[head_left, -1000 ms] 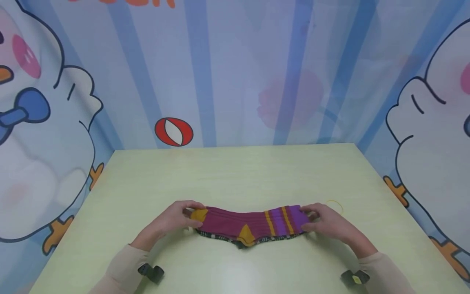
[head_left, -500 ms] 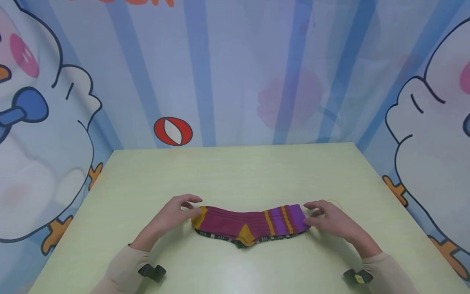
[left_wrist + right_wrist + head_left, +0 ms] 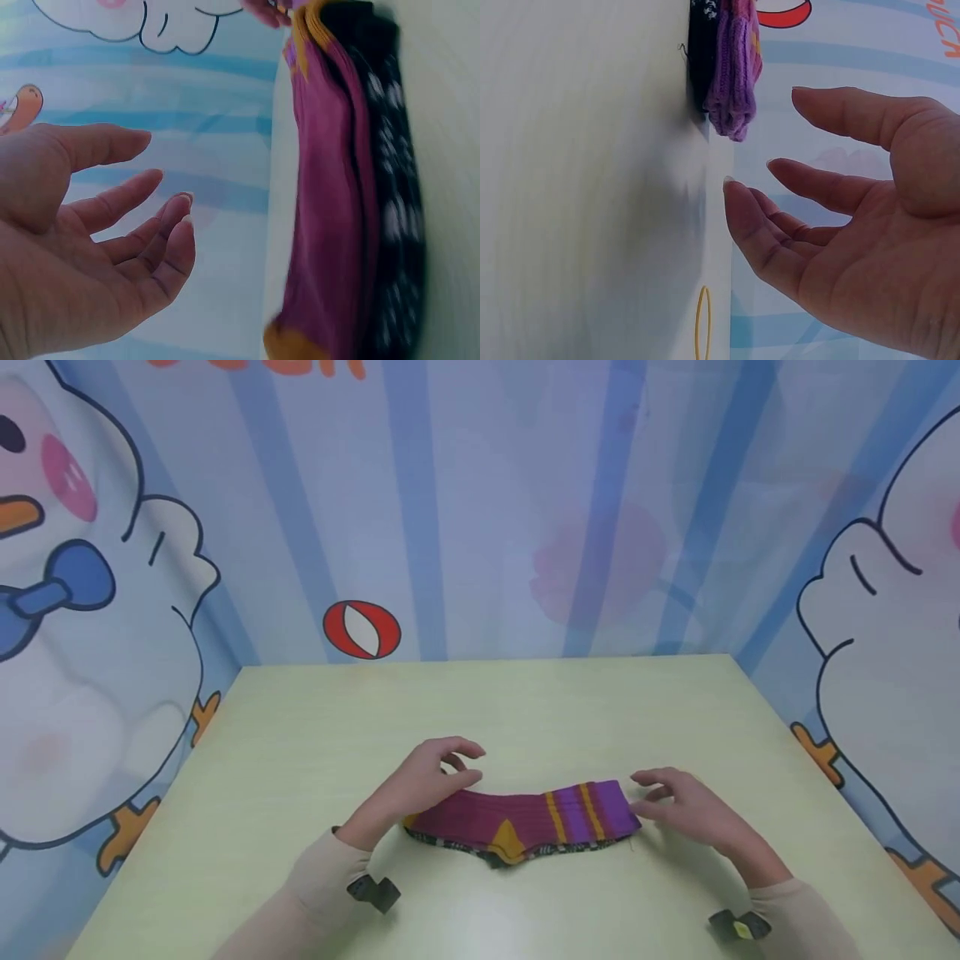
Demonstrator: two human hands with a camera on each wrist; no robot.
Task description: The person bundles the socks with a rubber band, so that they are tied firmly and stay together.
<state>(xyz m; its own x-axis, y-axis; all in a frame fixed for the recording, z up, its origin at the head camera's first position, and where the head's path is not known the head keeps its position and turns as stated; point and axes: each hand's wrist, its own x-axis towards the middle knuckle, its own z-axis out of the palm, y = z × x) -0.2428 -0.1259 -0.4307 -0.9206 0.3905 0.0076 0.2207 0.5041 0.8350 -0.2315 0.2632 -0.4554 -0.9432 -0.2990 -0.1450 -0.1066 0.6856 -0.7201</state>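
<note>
A maroon sock (image 3: 472, 817) with yellow heel and toe and a purple striped cuff lies flat across the table. Under it, a black-and-white patterned sock (image 3: 391, 172) shows along the near edge. My left hand (image 3: 427, 781) hovers over the toe end, fingers loosely bent and holding nothing; it hides most of the yellow toe in the head view. Just off the cuff end is my right hand (image 3: 690, 810), its fingers relaxed around nothing. The right wrist view shows a gap between those fingers and the purple cuff (image 3: 733, 90).
A thin yellow band (image 3: 703, 322) lies on the table past the cuff end; the right hand hides it in the head view. The pale table (image 3: 480, 718) ends at a blue striped backdrop (image 3: 495, 485) with cartoon birds.
Both hands have let go of the sock ends. My left hand has risen and moved right, over the toe half. My right hand has drawn slightly right of the cuff. The socks stay in place.
</note>
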